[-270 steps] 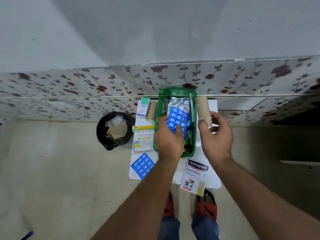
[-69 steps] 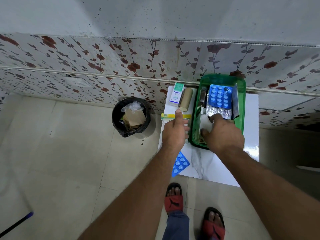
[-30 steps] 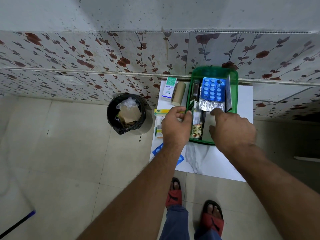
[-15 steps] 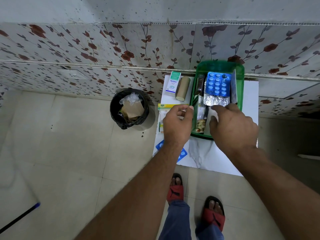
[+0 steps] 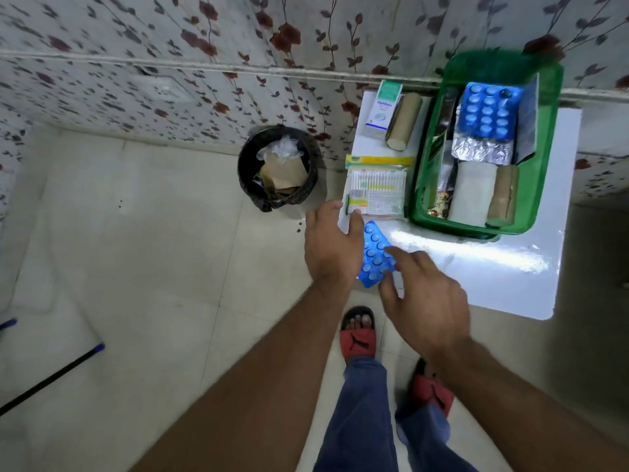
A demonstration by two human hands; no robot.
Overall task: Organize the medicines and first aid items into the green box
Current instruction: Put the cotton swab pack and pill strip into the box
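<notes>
The green box [image 5: 542, 155] stands at the back right of the white table [image 5: 493, 270]. It holds a blue blister pack [image 5: 488, 110], a silver foil strip [image 5: 481, 149], a white gauze roll [image 5: 471, 192], a brown bandage roll [image 5: 503, 195] and dark sachets [image 5: 446, 141]. Left of the box lie a cotton swab pack [image 5: 377, 189], a small white-and-green medicine carton [image 5: 383, 109] and another brown roll [image 5: 403, 122]. A second blue blister pack [image 5: 374, 253] lies at the table's front left corner. My left hand [image 5: 332, 247] is against its left side, and my right hand [image 5: 425, 294] touches its right edge with spread fingers.
A black bin [image 5: 277, 168] with paper and plastic stands on the floor just left of the table. A flowered tile wall runs behind. A black stick with a blue tip [image 5: 51, 379] lies on the floor at left. My feet in red sandals [image 5: 357, 335] are below the table edge.
Both hands have left the green box and dropped to the blue blister pack at the table's front left corner. The box contents now show uncovered.
</notes>
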